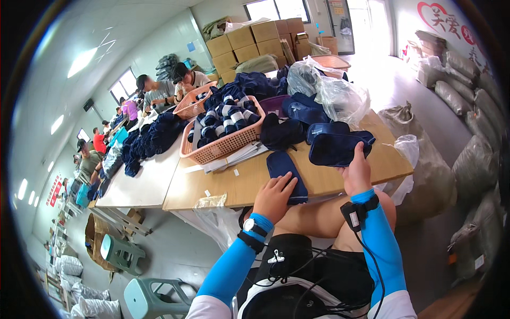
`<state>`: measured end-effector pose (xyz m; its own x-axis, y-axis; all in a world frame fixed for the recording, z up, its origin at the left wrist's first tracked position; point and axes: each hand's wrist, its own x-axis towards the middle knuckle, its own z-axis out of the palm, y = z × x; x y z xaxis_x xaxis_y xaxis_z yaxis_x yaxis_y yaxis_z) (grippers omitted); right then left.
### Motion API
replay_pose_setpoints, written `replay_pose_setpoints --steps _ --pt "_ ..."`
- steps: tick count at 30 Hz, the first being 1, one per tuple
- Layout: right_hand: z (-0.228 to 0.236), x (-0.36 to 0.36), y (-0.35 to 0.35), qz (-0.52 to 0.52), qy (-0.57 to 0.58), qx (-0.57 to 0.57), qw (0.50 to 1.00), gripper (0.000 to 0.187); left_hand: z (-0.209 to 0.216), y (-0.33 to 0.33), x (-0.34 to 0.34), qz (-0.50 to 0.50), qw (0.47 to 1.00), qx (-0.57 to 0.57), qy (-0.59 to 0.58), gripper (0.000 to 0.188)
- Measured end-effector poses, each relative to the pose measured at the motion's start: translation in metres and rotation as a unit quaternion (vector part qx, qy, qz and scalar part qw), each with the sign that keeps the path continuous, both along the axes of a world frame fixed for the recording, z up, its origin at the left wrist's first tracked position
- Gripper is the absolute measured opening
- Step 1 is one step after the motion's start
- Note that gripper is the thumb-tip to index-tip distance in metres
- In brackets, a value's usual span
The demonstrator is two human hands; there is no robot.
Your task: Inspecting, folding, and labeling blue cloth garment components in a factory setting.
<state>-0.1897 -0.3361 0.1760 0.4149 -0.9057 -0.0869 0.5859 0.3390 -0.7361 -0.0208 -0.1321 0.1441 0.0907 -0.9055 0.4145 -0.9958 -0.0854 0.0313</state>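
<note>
My right hand (356, 174) grips a flat navy fabric piece (332, 149) with rounded ends, thumb on top, holding it up above the table's right part. The fingers under it are partly hidden. My left hand (272, 198) lies palm down with its fingers stretched out on a second long navy fabric piece (283, 164) at the table's front edge. Behind my hands, more navy pieces (307, 110) lie in a loose pile. A pink plastic basket (226, 146) full of navy rolls with white bands (229, 125) stands to the left of them.
White papers (241, 158) stick out under the basket on the wooden table (388, 154). Clear plastic bags (340, 95) lie behind the pile. Full sacks (419, 170) stand at the right. Green stools (154, 297) are at lower left. Co-workers (159, 93) sit along the tables beyond.
</note>
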Motion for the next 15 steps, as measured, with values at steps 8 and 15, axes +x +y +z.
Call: replay_pose_setpoints --steps 8,15 --pt "-0.009 0.004 -0.001 -0.013 -0.013 -0.028 0.999 0.056 0.056 0.010 0.028 -0.028 0.934 -0.116 0.337 0.035" --pt "-0.025 0.018 -0.001 0.021 0.024 -0.034 0.999 0.058 0.113 -0.012 0.083 0.046 0.960 -0.169 0.220 0.028"
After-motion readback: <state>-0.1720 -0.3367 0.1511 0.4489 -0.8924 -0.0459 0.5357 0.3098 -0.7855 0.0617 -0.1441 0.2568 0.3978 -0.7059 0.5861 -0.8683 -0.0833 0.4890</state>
